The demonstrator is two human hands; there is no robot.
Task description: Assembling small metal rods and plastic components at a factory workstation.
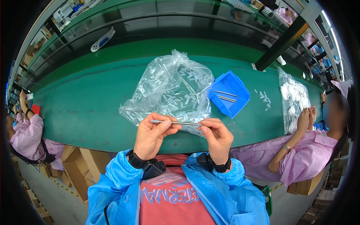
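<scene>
A thin silvery metal rod (180,123) lies level between my hands, over the near edge of the bag. My left hand (152,135) is closed round its left part, thumb on top, with the tip sticking out to the left. The fingers of my right hand (216,137) pinch the rod's right end. A pale, clear bit shows at that end, mostly covered by the fingertips. Just beyond lies an opened clear plastic bag (144,92) with many short clear plastic tubes (170,100) in it. Several similar metal rods (226,98) rest in a blue plastic bin (242,98) to the right.
Loose clear tubes (265,99) lie right of the bin on the green worktop (93,112). Farther right is a bag of white parts (294,95), beside a co-worker's hands (305,118). Another person (28,131) sits at the left. A black post (279,47) rises at the back right.
</scene>
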